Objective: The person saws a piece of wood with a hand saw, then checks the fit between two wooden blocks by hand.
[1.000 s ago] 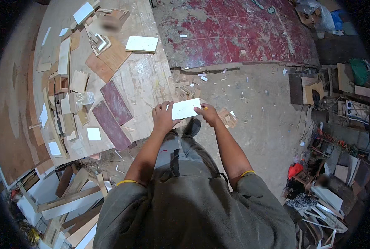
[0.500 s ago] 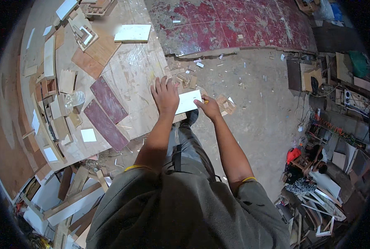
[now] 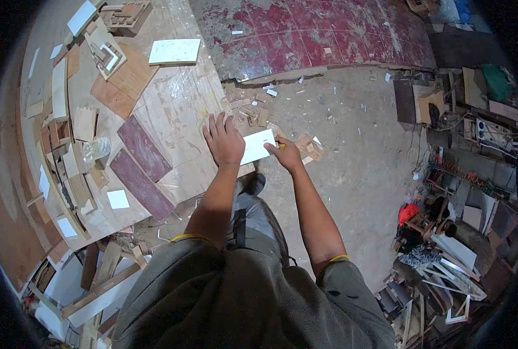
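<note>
Pressing flat, the left hand (image 3: 224, 139) now pins the white panel (image 3: 258, 145) on the bench (image 3: 177, 110) edge, fingers spread wide; the right hand (image 3: 286, 154) has closed on a pencil (image 3: 281, 146) beside it.

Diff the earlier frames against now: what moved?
The left hand went from holding the white piece's left edge to lying flat, fingers spread, pressing it onto the plywood board. The piece came down onto the board's edge. The right hand kept its grip at the piece's right side, with something yellow showing there. The dark red strips stayed put.
</note>
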Demonstrator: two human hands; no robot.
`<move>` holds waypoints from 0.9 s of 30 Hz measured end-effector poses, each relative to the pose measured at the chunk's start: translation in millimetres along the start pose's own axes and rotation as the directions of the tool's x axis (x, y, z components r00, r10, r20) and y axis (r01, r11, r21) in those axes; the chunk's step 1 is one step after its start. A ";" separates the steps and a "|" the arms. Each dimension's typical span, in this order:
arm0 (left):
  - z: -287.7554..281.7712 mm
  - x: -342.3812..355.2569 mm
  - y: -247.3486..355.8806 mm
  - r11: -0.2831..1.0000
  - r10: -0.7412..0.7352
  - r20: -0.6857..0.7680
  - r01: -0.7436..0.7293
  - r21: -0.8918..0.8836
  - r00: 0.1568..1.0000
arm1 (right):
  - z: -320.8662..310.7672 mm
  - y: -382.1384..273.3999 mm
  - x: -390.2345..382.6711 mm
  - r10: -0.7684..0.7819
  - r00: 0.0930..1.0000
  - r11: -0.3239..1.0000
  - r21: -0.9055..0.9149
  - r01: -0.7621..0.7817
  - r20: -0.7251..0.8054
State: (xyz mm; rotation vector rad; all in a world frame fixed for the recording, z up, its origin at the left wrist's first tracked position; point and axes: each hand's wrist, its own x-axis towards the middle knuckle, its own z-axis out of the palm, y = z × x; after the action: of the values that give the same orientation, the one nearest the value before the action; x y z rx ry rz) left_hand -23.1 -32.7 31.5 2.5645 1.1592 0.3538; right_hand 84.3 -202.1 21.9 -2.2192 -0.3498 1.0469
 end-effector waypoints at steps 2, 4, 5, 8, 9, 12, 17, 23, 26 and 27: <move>1.1 -1.5 0.8 1.000 -0.003 0.010 0.003 0.002 1.000 | -2.9 -0.2 -0.3 0.004 1.000 1.000 0.006 -0.004 0.004; 4.6 -3.4 -1.0 1.000 -0.001 -0.016 0.001 -0.009 1.000 | -3.2 -4.9 -2.2 0.006 1.000 1.000 0.013 -0.007 0.011; 6.2 -5.0 -2.2 1.000 -0.005 -0.017 0.005 -0.006 1.000 | -2.4 -7.2 -3.4 0.006 1.000 1.000 0.000 -0.006 -0.003; 9.8 -6.1 -3.2 1.000 -0.012 -0.028 0.012 0.010 1.000 | -4.1 -12.2 -1.8 0.001 1.000 0.999 -0.032 -0.001 -0.010; 9.3 -4.3 -2.5 1.000 -0.013 -0.020 0.013 0.005 1.000 | -5.7 -9.5 -0.8 -0.001 1.000 0.999 -0.051 0.001 -0.006; 7.5 -4.0 3.7 1.000 -0.021 -0.006 0.021 0.006 1.000 | -6.9 -6.8 -1.9 -0.002 1.000 1.000 -0.017 0.002 0.001; 7.5 -2.3 4.0 0.999 -0.046 -0.008 0.046 0.019 0.999 | -18.1 -22.9 -29.2 -0.028 0.942 1.000 -0.023 0.021 -0.333; 6.2 -3.1 5.6 0.999 -0.050 -0.023 0.050 0.015 0.998 | -39.2 -62.9 -83.6 -0.106 0.873 0.951 0.207 0.229 -0.476; 5.2 -4.1 0.6 0.998 -0.060 -0.025 0.061 0.016 0.998 | -40.3 -106.8 -113.5 -0.262 0.851 0.925 0.132 0.355 -0.455; 8.0 -3.4 3.9 0.999 -0.052 -0.034 0.052 0.002 0.998 | -40.0 -112.0 -120.1 -0.360 0.822 0.905 0.049 0.423 -0.442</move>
State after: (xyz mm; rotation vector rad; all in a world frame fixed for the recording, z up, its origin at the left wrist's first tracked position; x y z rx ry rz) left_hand -19.9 -39.1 25.2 2.5348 1.2370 0.3848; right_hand 41.1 -193.9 185.1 -2.0500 -0.4918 0.3405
